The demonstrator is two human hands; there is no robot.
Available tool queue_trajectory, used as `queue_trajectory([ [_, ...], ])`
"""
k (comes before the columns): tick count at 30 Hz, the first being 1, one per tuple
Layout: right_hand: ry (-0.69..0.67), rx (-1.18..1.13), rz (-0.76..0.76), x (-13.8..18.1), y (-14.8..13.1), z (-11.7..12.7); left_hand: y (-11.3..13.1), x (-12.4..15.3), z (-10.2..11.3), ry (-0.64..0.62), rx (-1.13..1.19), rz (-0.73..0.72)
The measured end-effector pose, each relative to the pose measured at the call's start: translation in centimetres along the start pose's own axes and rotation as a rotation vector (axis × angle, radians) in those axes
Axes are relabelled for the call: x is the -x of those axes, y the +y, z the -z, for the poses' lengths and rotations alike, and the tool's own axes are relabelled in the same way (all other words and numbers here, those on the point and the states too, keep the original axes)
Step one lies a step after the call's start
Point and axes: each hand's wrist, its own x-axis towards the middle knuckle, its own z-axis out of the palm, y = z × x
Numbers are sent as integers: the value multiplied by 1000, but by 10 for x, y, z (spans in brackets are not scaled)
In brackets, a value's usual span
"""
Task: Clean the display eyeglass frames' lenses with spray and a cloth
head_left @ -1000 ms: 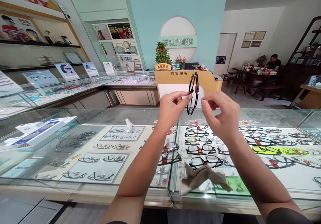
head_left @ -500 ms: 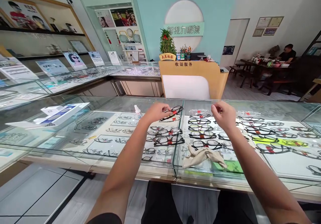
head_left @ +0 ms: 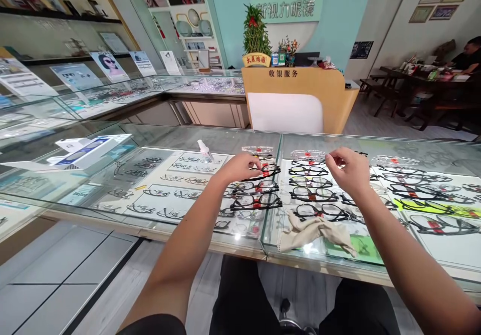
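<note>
My left hand (head_left: 242,169) is closed at the left end of a pair of black-rimmed eyeglasses (head_left: 271,171) with a red tag at the bridge. This pair sits low over the glass counter, in line with a column of similar frames; part of it is hidden by my fingers. Nearer me in that column lie more black eyeglasses (head_left: 257,203). My right hand (head_left: 350,172) is held over the right-hand columns, fingers curled and thumb drawn in; whatever they hold, if anything, is hidden. To its left is a column of red-tagged eyeglasses (head_left: 312,195).
A beige cloth (head_left: 317,232) lies crumpled near the counter's front edge. On the left stand a white spray bottle (head_left: 205,150) and an open white box (head_left: 93,150). Behind the glass counter (head_left: 210,242) is a wooden cashier desk (head_left: 300,79). A person (head_left: 469,57) sits far right.
My left hand has lowered the black eyeglasses from a tilted, raised position into line with its column. My right hand has shifted slightly right. The view has tipped downward.
</note>
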Motion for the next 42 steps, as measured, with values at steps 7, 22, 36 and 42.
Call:
queue_trajectory([
  [7, -4, 25, -21, 2, -1, -5, -12, -4, -4, -63, -47, 54],
  [22, -33, 29, -26, 1, -5, -6, -34, -16, -15, 211, -107, 71],
  [36, -106, 7, -9, -1, 2, -8, -47, -21, -16, 208, -25, 8],
  [42, -110, -97, -47, -5, 6, -7, -13, -16, -1, 538, 108, -48],
])
